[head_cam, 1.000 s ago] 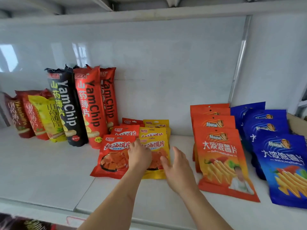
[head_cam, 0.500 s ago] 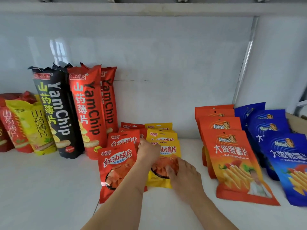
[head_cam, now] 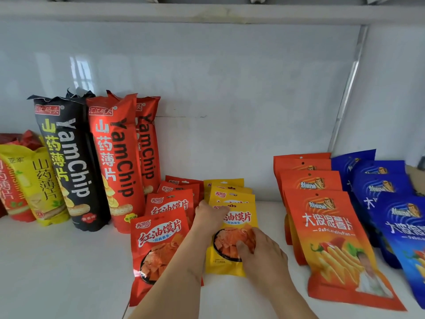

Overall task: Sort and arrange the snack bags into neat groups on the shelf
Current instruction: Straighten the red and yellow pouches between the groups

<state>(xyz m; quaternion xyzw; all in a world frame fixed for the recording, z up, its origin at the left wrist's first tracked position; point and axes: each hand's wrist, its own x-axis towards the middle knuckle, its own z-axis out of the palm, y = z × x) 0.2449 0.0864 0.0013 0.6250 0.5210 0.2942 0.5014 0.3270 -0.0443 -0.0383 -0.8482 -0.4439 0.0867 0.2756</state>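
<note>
Shelf (head_cam: 57,272), white, head view — snack bags in groups along back edge.

- Yellow front bag (head_cam: 232,238): centre of shelf, front of a yellow stack (head_cam: 226,188) running back toward rear wall. Long axis front-to-back, top (brand mark) pointing to back edge, leaning back on stack. Left hand (head_cam: 210,214) grips its top edge, fingers curled over. Right hand (head_cam: 264,252) on lower half, thumb and fingers curled onto the printed window — pinching/pressing the bag.
- Red front bag (head_cam: 158,245): just beside yellow one, on its left, same orientation, top to back edge; red stack (head_cam: 177,192) behind it. Left forearm crosses its lower right corner.
- Tall YamChip bags: black (head_cam: 69,162), red (head_cam: 115,162), 2nd red (head_cam: 147,143) behind — upright, long axis vertical, left-centre by back edge.
- Yellow yam bag (head_cam: 39,185) and red yam bags (head_cam: 11,192): far left edge, upright, leaning.
- Orange fry bags (head_cam: 326,231): right of centre, row front-to-back, tops leaning back.
- Blue fry bags (head_cam: 391,203): right edge, same lean, partly cut off by frame.
</note>
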